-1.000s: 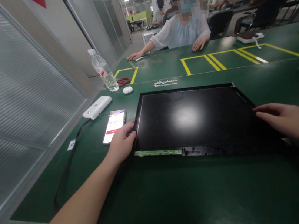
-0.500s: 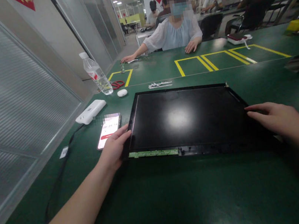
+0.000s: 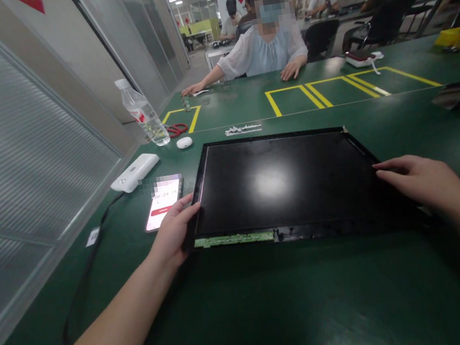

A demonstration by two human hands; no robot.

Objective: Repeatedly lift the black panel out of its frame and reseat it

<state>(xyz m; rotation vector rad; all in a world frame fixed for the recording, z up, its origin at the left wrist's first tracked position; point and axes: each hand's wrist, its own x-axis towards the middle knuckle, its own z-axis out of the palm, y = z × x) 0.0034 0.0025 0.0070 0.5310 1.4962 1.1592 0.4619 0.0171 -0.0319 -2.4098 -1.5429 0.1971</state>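
A black flat screen panel lies flat on the green table, with a green circuit strip along its near edge. My left hand grips the panel's left edge near the front corner, fingers curled round it. My right hand rests on the panel's right edge, fingers together and bent over the rim.
Left of the panel lie a lit phone, a white power bank with a black cable, a water bottle, red scissors and a white earbud case. Small metal parts lie behind. A person sits opposite; yellow tape boxes mark the table.
The view has shifted a little, so everything sits slightly lower and to the left. Both hands stay on the panel's edges in the same hold.
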